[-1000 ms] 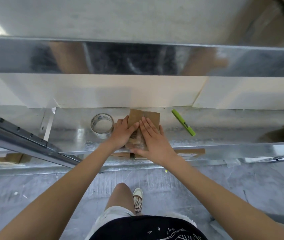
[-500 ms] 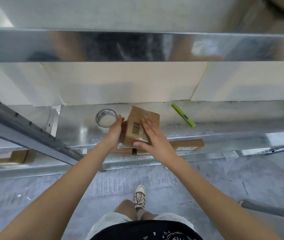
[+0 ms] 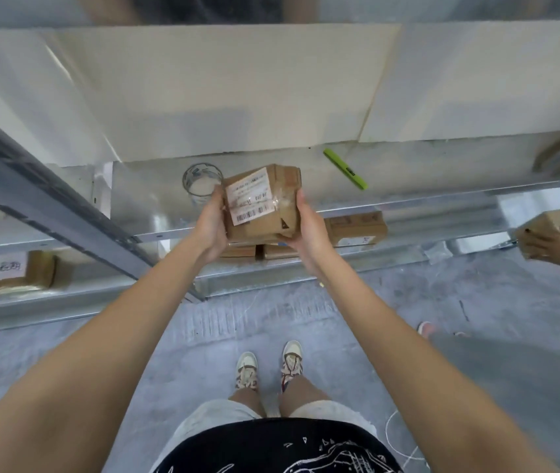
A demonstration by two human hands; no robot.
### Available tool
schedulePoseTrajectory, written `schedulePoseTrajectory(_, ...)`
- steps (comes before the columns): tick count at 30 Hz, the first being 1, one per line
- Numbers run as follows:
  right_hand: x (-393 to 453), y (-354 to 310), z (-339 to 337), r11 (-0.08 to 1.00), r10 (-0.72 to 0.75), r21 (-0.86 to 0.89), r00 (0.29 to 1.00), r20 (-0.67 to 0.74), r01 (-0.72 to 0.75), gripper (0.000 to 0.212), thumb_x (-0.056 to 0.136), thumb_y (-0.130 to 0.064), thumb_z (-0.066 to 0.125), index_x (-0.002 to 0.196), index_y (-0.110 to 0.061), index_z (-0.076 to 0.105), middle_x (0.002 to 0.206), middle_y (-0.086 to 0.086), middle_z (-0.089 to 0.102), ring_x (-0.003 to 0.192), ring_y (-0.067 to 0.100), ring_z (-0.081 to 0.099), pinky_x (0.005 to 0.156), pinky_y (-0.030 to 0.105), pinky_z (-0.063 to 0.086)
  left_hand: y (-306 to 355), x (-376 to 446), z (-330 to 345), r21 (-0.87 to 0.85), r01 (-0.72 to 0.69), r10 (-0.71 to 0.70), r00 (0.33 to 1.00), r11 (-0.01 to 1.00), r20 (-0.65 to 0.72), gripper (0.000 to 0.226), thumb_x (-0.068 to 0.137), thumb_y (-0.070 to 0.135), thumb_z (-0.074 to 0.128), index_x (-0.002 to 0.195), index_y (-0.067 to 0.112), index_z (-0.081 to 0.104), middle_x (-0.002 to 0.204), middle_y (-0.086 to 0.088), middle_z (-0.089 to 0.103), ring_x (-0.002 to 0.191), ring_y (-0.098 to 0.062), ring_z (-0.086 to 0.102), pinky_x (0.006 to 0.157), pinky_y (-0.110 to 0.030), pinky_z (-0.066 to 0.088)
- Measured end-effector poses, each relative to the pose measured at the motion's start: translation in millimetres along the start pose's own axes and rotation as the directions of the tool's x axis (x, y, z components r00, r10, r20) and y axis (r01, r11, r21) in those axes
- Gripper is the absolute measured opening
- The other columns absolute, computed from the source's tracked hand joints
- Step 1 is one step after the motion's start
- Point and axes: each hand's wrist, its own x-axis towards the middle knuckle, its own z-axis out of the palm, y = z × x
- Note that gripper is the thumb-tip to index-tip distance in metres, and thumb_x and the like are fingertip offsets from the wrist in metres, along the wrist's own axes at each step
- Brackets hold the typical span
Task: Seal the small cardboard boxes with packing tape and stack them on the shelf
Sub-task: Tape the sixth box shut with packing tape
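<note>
A small brown cardboard box (image 3: 273,218) with a white barcode label on its upper face is held in the air in front of the metal shelf (image 3: 408,186). My left hand (image 3: 211,224) grips its left side and my right hand (image 3: 306,227) grips its right side and lower corner. A clear roll of packing tape (image 3: 200,181) lies on the shelf just behind my left hand. Several small cardboard boxes (image 3: 357,227) lie on the lower shelf level beneath the held box.
A green marker (image 3: 345,169) lies on the shelf to the right. Large white cartons (image 3: 237,90) fill the back of the shelf. A grey slanted rack beam (image 3: 50,206) crosses the left. Another person's hand (image 3: 551,245) holds a box at far right. Labelled box (image 3: 16,271) lower left.
Both hands lifted the box off the shelf and turned it, so the labelled face now points up. The view tilted down toward the floor and my feet.
</note>
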Motion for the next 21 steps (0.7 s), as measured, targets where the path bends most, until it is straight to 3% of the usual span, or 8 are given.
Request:
schedulePoseTrajectory(1,0,3,-3,1.0,0.009,0.015,1.0,-0.029,-0.009,0.052,0.096,-0.056,0.038,0.12,-0.017,0.061,0.113,0.007,0.069,0.104,0.024,0.065,0.088,0.042,0.054,-6,-5,2,0.007,0.0,0.0,1.0,1.0,0.017,0.049,0.101,0.05,0.02,0.11,0.024,0.061,0.095,0.004,0.074,0.088,-0.01,0.069,0.069,-0.029,0.057)
schedulePoseTrajectory(5,-3,16,-17,0.998,0.051,0.03,0.992,-0.115,-0.048,0.047,0.097,-0.051,0.039,0.121,-0.016,0.059,0.111,0.005,0.069,0.101,0.02,0.065,0.091,0.04,0.053,-33,-21,11,-0.004,0.005,-0.005,1.0,1.0,0.004,0.039,0.101,0.044,0.03,0.114,0.025,0.061,0.111,0.003,0.069,0.092,-0.009,0.067,0.077,-0.028,0.051)
schedulePoseTrajectory(7,-7,24,-28,1.0,-0.02,-0.02,0.98,-0.199,0.016,0.033,0.099,-0.042,0.043,0.114,-0.014,0.054,0.112,0.003,0.064,0.103,0.017,0.06,0.093,0.035,0.048,-47,-30,19,-0.039,0.009,-0.011,0.999,0.999,-0.045,0.037,0.101,0.038,0.034,0.123,0.018,0.057,0.116,-0.002,0.066,0.088,-0.009,0.067,0.067,-0.024,0.053)
schedulePoseTrajectory(10,-20,31,-45,0.979,-0.191,-0.125,0.929,-0.316,0.159,0.008,0.098,-0.015,0.049,0.104,-0.012,0.051,0.095,-0.003,0.057,0.089,0.012,0.053,0.08,0.022,0.042,-71,-42,34,-0.039,-0.018,0.012,0.989,0.999,-0.15,0.035,0.101,0.031,0.038,0.129,0.014,0.052,0.113,-0.004,0.065,0.086,-0.011,0.065,0.054,-0.021,0.053)
schedulePoseTrajectory(13,-28,45,-67,0.954,-0.274,-0.205,0.91,-0.312,0.218,0.015,0.092,-0.001,0.05,0.1,-0.006,0.061,0.092,0.001,0.06,0.086,0.014,0.055,0.078,0.022,0.042,-106,-52,46,-0.007,-0.023,0.021,0.973,1.0,-0.229,0.035,0.102,0.031,0.036,0.131,0.018,0.05,0.116,-0.001,0.065,0.093,-0.01,0.064,0.071,-0.023,0.053)
schedulePoseTrajectory(17,-43,76,-94,0.976,-0.17,-0.179,0.952,-0.254,0.126,0.02,0.095,-0.019,0.051,0.087,-0.007,0.065,0.085,0.003,0.06,0.078,0.01,0.052,0.077,0.028,0.044,-153,-62,54,0.052,0.008,0.007,0.957,0.999,-0.291,0.034,0.101,0.041,0.035,0.127,0.029,0.053,0.121,0.003,0.065,0.11,-0.014,0.06,0.102,-0.04,0.043)
schedulePoseTrajectory(19,-47,89,-106,0.985,-0.115,-0.151,0.963,-0.242,0.079,0.034,0.096,-0.031,0.051,0.078,-0.005,0.062,0.077,0.003,0.058,0.074,0.013,0.05,0.07,0.03,0.041,-168,-66,62,0.076,0.008,0.015,0.956,0.997,-0.292,0.033,0.1,0.044,0.036,0.12,0.032,0.058,0.118,0.006,0.066,0.11,-0.013,0.061,0.099,-0.037,0.044)
schedulePoseTrajectory(21,-45,102,-118,0.99,-0.066,-0.138,0.965,-0.254,0.031,0.036,0.095,-0.035,0.052,0.088,-0.004,0.069,0.086,0.001,0.067,0.08,0.014,0.06,0.074,0.03,0.046,-179,-68,73,0.08,0.022,0.003,0.953,0.997,-0.303,0.033,0.101,0.043,0.033,0.115,0.031,0.06,0.118,0.005,0.066,0.107,-0.011,0.06,0.093,-0.031,0.044)
